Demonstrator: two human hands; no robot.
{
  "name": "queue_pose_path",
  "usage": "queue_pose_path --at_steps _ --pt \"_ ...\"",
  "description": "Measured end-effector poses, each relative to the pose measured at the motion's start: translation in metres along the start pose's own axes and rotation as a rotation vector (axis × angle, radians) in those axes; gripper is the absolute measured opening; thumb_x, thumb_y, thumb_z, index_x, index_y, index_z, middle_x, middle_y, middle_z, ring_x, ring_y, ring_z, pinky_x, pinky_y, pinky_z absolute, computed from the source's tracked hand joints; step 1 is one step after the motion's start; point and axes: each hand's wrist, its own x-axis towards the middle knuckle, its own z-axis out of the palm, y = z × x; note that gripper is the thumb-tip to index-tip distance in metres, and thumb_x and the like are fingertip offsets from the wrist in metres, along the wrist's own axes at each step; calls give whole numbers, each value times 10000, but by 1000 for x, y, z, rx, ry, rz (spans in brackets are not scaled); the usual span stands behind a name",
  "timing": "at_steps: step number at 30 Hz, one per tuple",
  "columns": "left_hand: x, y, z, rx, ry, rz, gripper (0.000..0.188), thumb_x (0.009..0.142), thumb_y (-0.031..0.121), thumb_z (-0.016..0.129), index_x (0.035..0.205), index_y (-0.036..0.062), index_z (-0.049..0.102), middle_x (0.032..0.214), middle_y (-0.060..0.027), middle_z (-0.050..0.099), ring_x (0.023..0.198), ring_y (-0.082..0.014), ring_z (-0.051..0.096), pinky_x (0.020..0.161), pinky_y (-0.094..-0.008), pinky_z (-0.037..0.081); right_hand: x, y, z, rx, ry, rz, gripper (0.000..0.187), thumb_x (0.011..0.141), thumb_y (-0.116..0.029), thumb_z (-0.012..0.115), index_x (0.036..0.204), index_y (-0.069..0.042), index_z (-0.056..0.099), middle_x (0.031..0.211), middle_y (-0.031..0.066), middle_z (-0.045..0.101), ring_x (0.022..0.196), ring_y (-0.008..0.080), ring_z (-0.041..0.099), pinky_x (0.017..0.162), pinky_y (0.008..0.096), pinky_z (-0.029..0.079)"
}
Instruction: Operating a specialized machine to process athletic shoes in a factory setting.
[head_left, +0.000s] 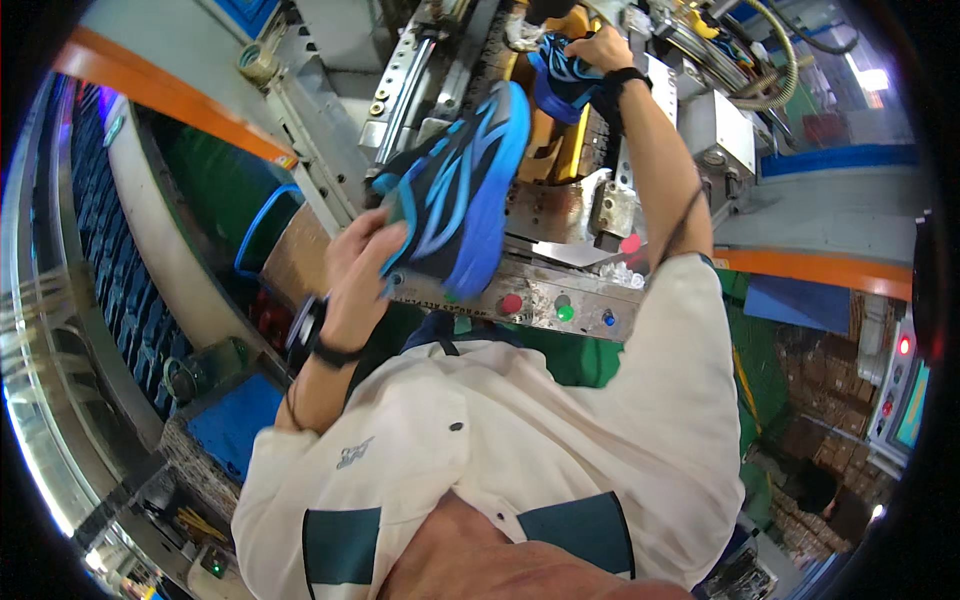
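Observation:
A blue and black shoe upper with wavy light-blue stripes is held up in front of the machine, its toe pointing away from me. My left hand is closed on its near left edge, and both are a little blurred. Farther off to the right, my right hand grips a second blue and black shoe upper, its fingers partly hidden behind it. This second upper sits at the machine's yellow and dark metal fixture. What lies beneath it is hidden.
The machine's front panel carries a red button, a green button and a blue knob. Metal rails flank the fixture. Orange-edged guards stand on both sides. A conveyor runs along the left.

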Motion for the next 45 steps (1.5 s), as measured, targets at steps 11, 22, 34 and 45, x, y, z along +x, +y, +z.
queue_pose_path --at_steps 11,22,34,45 --pt "-204 -44 -40 -228 969 -47 312 880 148 676 1109 -61 642 976 -39 667 864 -98 604 753 -228 467 -83 -32 56 148 151 -325 603 790 -392 736 1129 60 525 1111 275 652 1025 439 651 867 489 537" --pt "-347 -109 40 -671 1297 -344 298 848 209 720 1066 9 687 905 -15 691 744 -82 626 587 -239 496 -396 -28 243 188 -254 -1132 199 858 -124 607 1035 -75 682 1027 150 648 1035 368 581 912 451 466" --pt "-642 -244 -7 -478 2283 -35 218 815 182 732 907 -14 713 841 -70 674 706 -180 651 586 -337 576 -397 -106 247 379 -119 -1230 186 901 -114 655 1024 20 694 921 185 697 790 314 675 720 370 549" --pt "-817 -495 -166 95 2410 -1025 496 780 378 692 1049 -4 527 949 -269 669 864 -448 645 762 -536 499 -757 -490 -29 848 -396 -1870 157 938 -101 667 1040 18 671 926 44 674 825 105 591 762 251 500"
